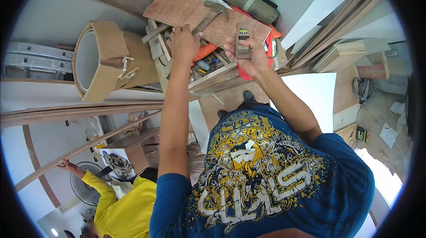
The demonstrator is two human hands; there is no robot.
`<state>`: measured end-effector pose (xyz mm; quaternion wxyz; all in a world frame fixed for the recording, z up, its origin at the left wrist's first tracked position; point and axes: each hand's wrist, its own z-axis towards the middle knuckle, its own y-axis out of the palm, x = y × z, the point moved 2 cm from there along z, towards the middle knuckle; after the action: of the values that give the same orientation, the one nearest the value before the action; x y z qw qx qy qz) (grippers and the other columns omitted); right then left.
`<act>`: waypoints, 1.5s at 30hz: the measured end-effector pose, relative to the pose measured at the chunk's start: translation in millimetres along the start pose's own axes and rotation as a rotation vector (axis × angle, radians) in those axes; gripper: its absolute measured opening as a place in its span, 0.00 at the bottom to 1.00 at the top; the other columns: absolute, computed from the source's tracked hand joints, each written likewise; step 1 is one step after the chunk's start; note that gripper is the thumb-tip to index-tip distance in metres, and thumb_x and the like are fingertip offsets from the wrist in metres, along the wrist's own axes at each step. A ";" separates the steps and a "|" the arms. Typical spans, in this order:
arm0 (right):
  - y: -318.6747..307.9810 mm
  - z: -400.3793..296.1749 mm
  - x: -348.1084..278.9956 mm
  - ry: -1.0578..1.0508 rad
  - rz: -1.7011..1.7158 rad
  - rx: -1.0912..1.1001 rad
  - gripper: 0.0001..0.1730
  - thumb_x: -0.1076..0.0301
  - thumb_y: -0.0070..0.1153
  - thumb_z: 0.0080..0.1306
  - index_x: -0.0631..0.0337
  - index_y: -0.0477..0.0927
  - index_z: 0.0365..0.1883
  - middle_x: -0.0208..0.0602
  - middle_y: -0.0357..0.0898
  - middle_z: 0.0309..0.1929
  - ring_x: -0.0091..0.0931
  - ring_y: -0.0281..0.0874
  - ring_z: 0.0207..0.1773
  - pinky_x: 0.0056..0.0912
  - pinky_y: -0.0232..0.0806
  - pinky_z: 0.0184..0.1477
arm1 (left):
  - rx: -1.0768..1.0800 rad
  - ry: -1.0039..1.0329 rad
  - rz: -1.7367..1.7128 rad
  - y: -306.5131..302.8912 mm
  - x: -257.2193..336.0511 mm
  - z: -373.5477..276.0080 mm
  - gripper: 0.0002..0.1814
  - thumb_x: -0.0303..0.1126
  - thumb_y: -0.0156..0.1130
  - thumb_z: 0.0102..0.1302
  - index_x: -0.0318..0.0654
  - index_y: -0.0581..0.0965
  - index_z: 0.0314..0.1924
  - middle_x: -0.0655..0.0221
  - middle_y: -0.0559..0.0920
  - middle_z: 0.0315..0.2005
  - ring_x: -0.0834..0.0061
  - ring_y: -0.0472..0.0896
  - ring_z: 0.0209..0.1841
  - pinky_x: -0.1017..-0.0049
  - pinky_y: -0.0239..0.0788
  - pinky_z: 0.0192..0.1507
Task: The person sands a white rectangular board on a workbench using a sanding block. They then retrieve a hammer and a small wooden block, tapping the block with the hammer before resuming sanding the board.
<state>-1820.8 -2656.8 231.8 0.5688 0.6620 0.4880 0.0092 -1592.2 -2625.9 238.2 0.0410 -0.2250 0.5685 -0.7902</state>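
On my upturned right palm [248, 53] lies a small block plane [243, 43], with my thumb over its middle and the fingers partly curled. My left hand [185, 41] reaches down over a wooden tool box, at the lower end of a claw hammer [206, 20]; whether the fingers close on its handle is hard to see. The hammer's head rests on a reddish plywood board [186, 8] that lies across the box. Beside my left hand, another wooden handle [155, 33] sticks out. Below the board, the box [213, 78] holds mixed small tools and an orange item [203, 51].
A cardboard box with a white roll [116, 61] stands at the left. A co-worker in a yellow sleeve [96, 184] holds a long wooden strip [90, 148] at lower left. Long boards [336, 25] lean at upper right. A white sheet [309, 98] lies below my right forearm.
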 end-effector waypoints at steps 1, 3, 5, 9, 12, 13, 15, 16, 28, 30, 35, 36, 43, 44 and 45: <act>1.0 -2.2 -0.7 0.027 0.038 -0.001 0.20 0.70 0.54 0.68 0.65 0.76 0.57 0.47 0.82 0.55 0.41 0.84 0.55 0.48 0.77 0.60 | -0.124 -0.049 0.007 12.0 -7.1 12.1 0.29 0.49 0.68 0.69 0.32 0.78 0.58 0.47 0.81 0.56 0.47 0.81 0.59 0.52 0.72 0.60; -2.1 -2.5 -2.4 0.061 0.070 -0.004 0.20 0.69 0.54 0.68 0.66 0.74 0.57 0.48 0.82 0.53 0.42 0.83 0.57 0.51 0.77 0.61 | -0.276 -0.073 -0.046 19.3 -3.0 32.3 0.31 0.50 0.68 0.69 0.33 0.76 0.60 0.46 0.82 0.56 0.47 0.81 0.59 0.53 0.72 0.60; -2.4 -3.7 -4.8 0.086 0.093 0.023 0.19 0.68 0.54 0.68 0.66 0.73 0.55 0.48 0.81 0.51 0.42 0.83 0.56 0.51 0.77 0.60 | -0.370 -0.075 -0.079 20.9 -0.8 39.6 0.31 0.50 0.68 0.69 0.33 0.76 0.61 0.45 0.82 0.55 0.47 0.81 0.60 0.54 0.72 0.60; -5.6 -2.5 -8.6 0.109 0.142 0.101 0.16 0.67 0.55 0.70 0.64 0.72 0.52 0.44 0.80 0.45 0.38 0.82 0.46 0.47 0.78 0.53 | -0.323 0.053 -0.099 22.3 0.1 43.4 0.31 0.52 0.67 0.70 0.31 0.77 0.58 0.45 0.83 0.52 0.48 0.82 0.57 0.54 0.73 0.58; -5.4 -4.3 -9.8 0.127 0.152 0.140 0.16 0.68 0.57 0.70 0.60 0.70 0.53 0.41 0.78 0.40 0.33 0.78 0.40 0.42 0.76 0.47 | -0.323 0.004 -0.421 15.7 -12.2 30.1 0.29 0.53 0.63 0.72 0.30 0.78 0.54 0.50 0.85 0.40 0.54 0.84 0.43 0.60 0.76 0.48; -3.6 -7.6 -12.9 0.130 0.149 0.163 0.17 0.68 0.57 0.70 0.59 0.70 0.54 0.40 0.77 0.39 0.31 0.76 0.39 0.41 0.75 0.45 | -0.350 -0.047 -0.583 8.9 -12.2 17.0 0.28 0.53 0.61 0.73 0.30 0.78 0.52 0.53 0.85 0.35 0.56 0.85 0.37 0.62 0.77 0.44; -5.2 -9.1 -17.3 0.144 0.144 0.108 0.18 0.68 0.57 0.70 0.57 0.68 0.55 0.39 0.78 0.38 0.30 0.75 0.39 0.40 0.74 0.44 | -0.404 -0.186 -1.168 -38.9 4.1 -33.7 0.28 0.56 0.55 0.77 0.32 0.77 0.48 0.65 0.78 0.23 0.71 0.76 0.20 0.71 0.71 0.28; -2.9 -10.5 -16.2 0.161 0.138 0.074 0.18 0.68 0.57 0.71 0.56 0.68 0.56 0.39 0.78 0.38 0.30 0.75 0.39 0.39 0.74 0.44 | -0.361 -0.175 -1.311 -61.4 12.0 -61.9 0.29 0.58 0.53 0.78 0.33 0.77 0.46 0.67 0.75 0.22 0.76 0.73 0.18 0.73 0.67 0.24; 33.2 -20.7 -8.4 0.096 0.044 0.066 0.12 0.61 0.55 0.78 0.56 0.74 0.53 0.34 0.79 0.45 0.30 0.77 0.44 0.40 0.74 0.47 | -0.308 0.059 -0.835 -43.2 25.0 -167.9 0.28 0.47 0.58 0.78 0.30 0.73 0.66 0.55 0.83 0.32 0.53 0.82 0.31 0.63 0.74 0.38; 33.2 -20.6 -5.4 0.104 0.035 0.061 0.14 0.59 0.56 0.78 0.56 0.75 0.54 0.34 0.80 0.46 0.30 0.77 0.45 0.41 0.74 0.48 | -0.299 0.017 -0.889 -49.0 27.2 -172.2 0.28 0.45 0.58 0.78 0.30 0.73 0.66 0.53 0.84 0.33 0.50 0.83 0.33 0.61 0.74 0.39; 39.8 -23.4 -4.2 0.112 0.045 0.081 0.17 0.55 0.58 0.78 0.56 0.75 0.55 0.35 0.80 0.46 0.30 0.78 0.44 0.42 0.76 0.50 | -0.252 0.061 -0.838 -53.2 24.8 -177.6 0.25 0.43 0.59 0.77 0.29 0.74 0.63 0.48 0.84 0.34 0.47 0.83 0.33 0.59 0.74 0.38; 45.0 -25.2 -5.9 0.103 0.061 0.090 0.17 0.54 0.58 0.78 0.56 0.75 0.55 0.35 0.80 0.45 0.30 0.78 0.44 0.43 0.76 0.50 | -0.319 0.023 -0.758 -47.2 22.2 -177.2 0.25 0.42 0.59 0.77 0.29 0.74 0.62 0.47 0.84 0.34 0.46 0.83 0.33 0.58 0.74 0.37; 16.1 -16.2 -1.6 0.169 0.039 -0.081 0.18 0.51 0.56 0.78 0.51 0.74 0.58 0.35 0.81 0.46 0.31 0.81 0.47 0.49 0.76 0.53 | -0.028 0.019 -1.179 -69.6 39.0 -176.7 0.33 0.60 0.53 0.78 0.29 0.75 0.47 0.66 0.79 0.27 0.77 0.76 0.21 0.77 0.65 0.23; 19.4 -19.5 -2.8 0.151 0.001 -0.110 0.19 0.50 0.56 0.78 0.51 0.74 0.59 0.35 0.80 0.48 0.31 0.81 0.49 0.50 0.75 0.54 | 0.006 0.020 -1.213 -73.7 40.0 -178.1 0.33 0.61 0.53 0.78 0.29 0.75 0.47 0.66 0.79 0.27 0.77 0.76 0.21 0.77 0.66 0.23; 29.0 -24.0 -6.9 0.129 -0.038 -0.147 0.21 0.50 0.55 0.78 0.52 0.73 0.60 0.35 0.80 0.49 0.31 0.80 0.50 0.51 0.75 0.55 | 0.047 0.029 -1.245 -78.6 40.3 -175.7 0.34 0.62 0.53 0.77 0.30 0.75 0.47 0.65 0.78 0.27 0.76 0.76 0.21 0.77 0.66 0.23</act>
<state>-1819.6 -2639.9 266.1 0.5833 0.6072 0.5341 0.0770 -1684.0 -2456.7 278.4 -0.4299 -0.5026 0.3137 -0.6813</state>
